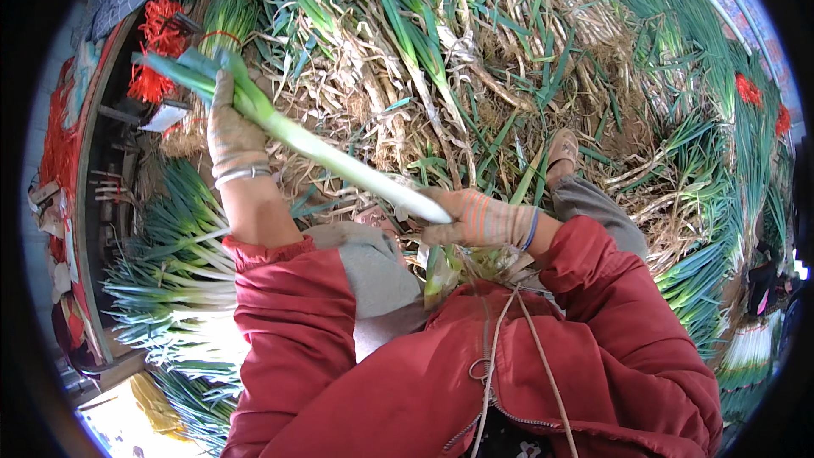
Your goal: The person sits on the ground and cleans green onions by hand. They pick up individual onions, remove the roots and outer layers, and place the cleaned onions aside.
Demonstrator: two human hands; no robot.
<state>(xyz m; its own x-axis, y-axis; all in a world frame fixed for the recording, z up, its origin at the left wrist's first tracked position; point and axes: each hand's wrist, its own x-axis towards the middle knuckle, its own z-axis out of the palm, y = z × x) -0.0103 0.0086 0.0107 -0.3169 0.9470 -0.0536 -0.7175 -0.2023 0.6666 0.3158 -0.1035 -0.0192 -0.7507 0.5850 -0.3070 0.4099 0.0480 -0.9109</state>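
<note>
A peeled green onion with a thick white stalk [343,162] slants across the space before me. My left hand [234,124], in a striped work glove, grips it where the green leaves begin. Around its white lower end my right hand [480,217], gloved the same way, has its fingers closed. The leaf tips point to the upper left. Below my hands, stripped leaf scraps [445,273] lie around my lap. Beside my left arm is a pile of cleaned green onions [184,292], their white stalks towards me.
Unpeeled green onions [381,76] with dry husks and roots cover the ground ahead. A tied bundle [232,19] stands at the upper left, near red ties [162,32]. A table edge [86,203] runs along the left. My shoe [563,147] rests among husks. More onions [693,25] line the right.
</note>
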